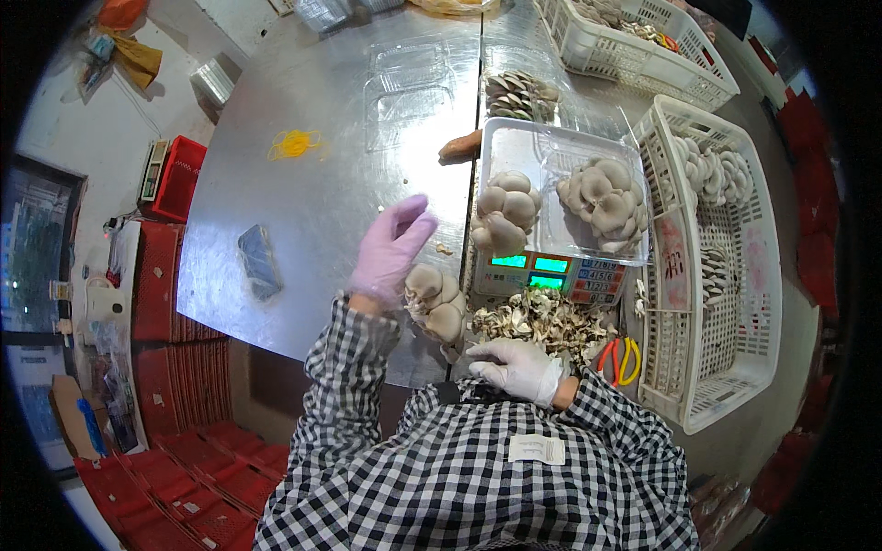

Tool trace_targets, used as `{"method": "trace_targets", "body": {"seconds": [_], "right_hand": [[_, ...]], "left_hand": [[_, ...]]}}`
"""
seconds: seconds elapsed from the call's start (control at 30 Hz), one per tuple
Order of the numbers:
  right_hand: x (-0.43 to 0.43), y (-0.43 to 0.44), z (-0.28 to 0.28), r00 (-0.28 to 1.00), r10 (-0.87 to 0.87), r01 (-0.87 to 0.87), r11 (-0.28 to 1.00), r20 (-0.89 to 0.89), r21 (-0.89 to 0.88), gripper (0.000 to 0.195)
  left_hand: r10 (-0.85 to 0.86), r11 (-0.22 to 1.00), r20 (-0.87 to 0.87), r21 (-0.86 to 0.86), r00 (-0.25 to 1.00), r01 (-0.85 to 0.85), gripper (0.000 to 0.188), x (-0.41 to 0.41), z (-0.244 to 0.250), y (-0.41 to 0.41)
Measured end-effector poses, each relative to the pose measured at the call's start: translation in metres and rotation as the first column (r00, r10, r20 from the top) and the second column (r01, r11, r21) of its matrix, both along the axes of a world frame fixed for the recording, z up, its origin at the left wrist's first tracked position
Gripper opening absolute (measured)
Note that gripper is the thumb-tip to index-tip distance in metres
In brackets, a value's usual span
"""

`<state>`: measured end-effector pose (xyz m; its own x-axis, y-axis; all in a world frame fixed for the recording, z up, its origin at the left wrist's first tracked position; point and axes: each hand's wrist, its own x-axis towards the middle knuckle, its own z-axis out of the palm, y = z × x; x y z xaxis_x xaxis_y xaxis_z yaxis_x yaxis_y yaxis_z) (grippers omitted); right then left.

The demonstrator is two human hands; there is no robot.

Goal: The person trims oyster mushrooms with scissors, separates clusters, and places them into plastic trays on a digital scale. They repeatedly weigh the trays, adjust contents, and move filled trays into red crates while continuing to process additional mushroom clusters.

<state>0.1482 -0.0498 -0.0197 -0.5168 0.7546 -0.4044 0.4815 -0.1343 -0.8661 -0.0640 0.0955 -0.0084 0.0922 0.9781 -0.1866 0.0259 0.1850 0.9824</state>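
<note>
My left hand [393,251], in a pink glove, is over the steel table with nothing seen in it. Its fingers are slightly blurred and a little apart. Just to its right lies a cluster of oyster mushrooms [441,306]. My right hand [517,372], in a white glove, is at the table's near edge, fingers apart and holding nothing visible. Beyond it is a heap of mushroom trimmings [544,320], in front of a lit digital scale [496,286]. On the scale's pan [506,144] are another mushroom cluster [506,213] and a clear plastic tray [551,241] containing mushrooms [606,200].
Red-and-yellow-handled scissors [627,361] lie right of the trimmings. White plastic crates [730,386] with mushrooms stand at right and far right. Clear containers [406,103], yellow rubber bands [295,144], a plastic-wrapped phone-like object [260,262] and a brown object [460,147] are on the table [331,206].
</note>
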Motion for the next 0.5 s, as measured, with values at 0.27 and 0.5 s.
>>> {"method": "trace_targets", "body": {"seconds": [0.27, 0.5], "right_hand": [[-0.011, -0.008, -0.011, 0.998, -0.051, 0.054, 0.997, 0.045, -0.061, 0.044], [-0.008, -0.013, -0.015, 0.995, -0.07, 0.074, 0.996, 0.069, -0.056, 0.043]], "left_hand": [[-0.32, 0.901, -0.346, 0.177, 0.882, 0.396, 0.094, 0.082, 0.059, 0.045], [-0.431, 0.834, -0.718, -0.086, 0.546, 0.545, 0.107, 0.102, 0.041, 0.062]]}}
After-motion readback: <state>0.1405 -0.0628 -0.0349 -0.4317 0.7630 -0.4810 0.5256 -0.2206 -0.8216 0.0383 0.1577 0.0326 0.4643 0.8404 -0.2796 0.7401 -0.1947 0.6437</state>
